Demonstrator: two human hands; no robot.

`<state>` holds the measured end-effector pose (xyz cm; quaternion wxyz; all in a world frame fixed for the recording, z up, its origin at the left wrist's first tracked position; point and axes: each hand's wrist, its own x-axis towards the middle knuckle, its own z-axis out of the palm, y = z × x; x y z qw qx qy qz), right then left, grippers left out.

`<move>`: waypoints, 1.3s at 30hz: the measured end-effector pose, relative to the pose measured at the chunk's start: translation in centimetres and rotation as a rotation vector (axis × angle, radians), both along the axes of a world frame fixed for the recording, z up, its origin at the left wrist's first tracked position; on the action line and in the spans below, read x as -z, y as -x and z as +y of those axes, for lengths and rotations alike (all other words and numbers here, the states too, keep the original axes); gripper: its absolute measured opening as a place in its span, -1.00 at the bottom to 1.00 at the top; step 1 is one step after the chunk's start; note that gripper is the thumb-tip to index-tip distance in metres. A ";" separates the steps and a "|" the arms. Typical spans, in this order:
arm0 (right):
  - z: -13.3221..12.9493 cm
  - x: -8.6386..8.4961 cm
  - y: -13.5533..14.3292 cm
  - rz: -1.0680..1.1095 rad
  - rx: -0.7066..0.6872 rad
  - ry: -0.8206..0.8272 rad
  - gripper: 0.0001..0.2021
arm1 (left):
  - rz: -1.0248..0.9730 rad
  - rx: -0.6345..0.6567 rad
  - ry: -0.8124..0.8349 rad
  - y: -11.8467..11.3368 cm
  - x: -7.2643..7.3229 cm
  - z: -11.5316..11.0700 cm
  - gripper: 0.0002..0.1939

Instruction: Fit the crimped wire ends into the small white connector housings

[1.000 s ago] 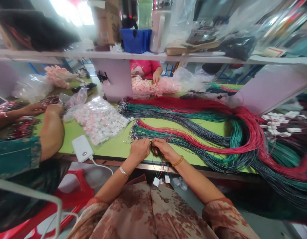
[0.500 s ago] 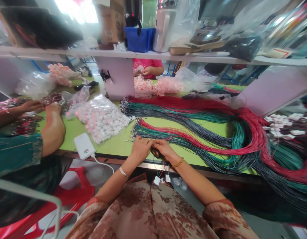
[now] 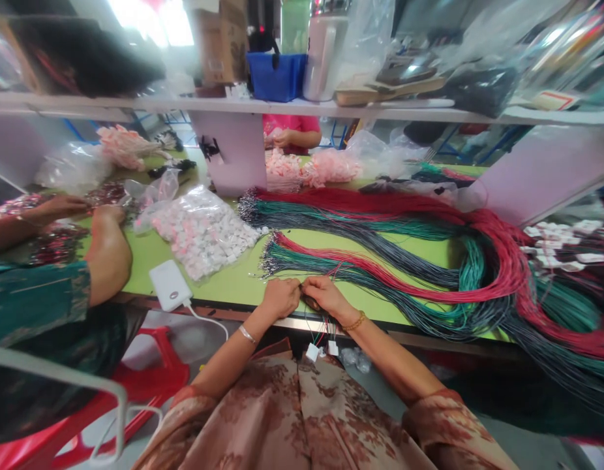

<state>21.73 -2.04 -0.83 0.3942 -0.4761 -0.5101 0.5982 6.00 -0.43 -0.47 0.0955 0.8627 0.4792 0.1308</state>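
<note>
My left hand (image 3: 282, 297) and my right hand (image 3: 326, 294) meet at the table's front edge, fingers closed and fingertips almost touching. Under the right fingers sits a roll of dark tape (image 3: 310, 302), mostly covered by the hand. Thin red, green and black wires (image 3: 323, 326) hang below the right hand, ending in white plastic connectors (image 3: 312, 352). A small dark bit shows between the fingertips; what my left hand pinches is too small to make out. Just beyond lies a bundle of red, green and black wires (image 3: 361, 267) with metal-tipped ends.
A bag of white connectors (image 3: 204, 232) lies left of the wires, with a white power bank (image 3: 169, 285) before it. A co-worker's arms (image 3: 109, 248) are at the left. A shelf (image 3: 224, 104) crosses above, holding a blue bin (image 3: 276, 77). More white connectors (image 3: 566, 241) lie right.
My left hand has turned slightly and its fingers are curled more tightly. The tape roll has tilted and is more hidden under my right hand. The view has shifted slightly.
</note>
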 end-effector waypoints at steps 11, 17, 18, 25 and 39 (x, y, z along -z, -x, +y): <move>-3.3 -6.8 -3.4 -0.162 -0.554 -0.150 -0.65 | -0.115 -0.110 0.097 0.0 0.0 1.9 -0.73; 6.8 -8.0 -5.2 -0.743 0.101 -0.541 -0.54 | -0.320 -0.033 0.137 0.1 0.1 -0.1 -0.44; 8.6 -7.3 -5.7 -0.920 0.206 -0.550 -0.56 | -0.356 -0.024 0.161 0.1 0.0 -0.5 -0.45; 13.3 -2.9 -7.7 -1.514 0.122 -0.351 -0.64 | -0.317 0.082 0.206 -0.9 -1.0 -3.4 -0.73; 5.6 -1.3 3.2 -1.045 -0.266 -0.700 -0.84 | -0.180 0.336 0.157 -0.9 -3.1 -5.3 -0.56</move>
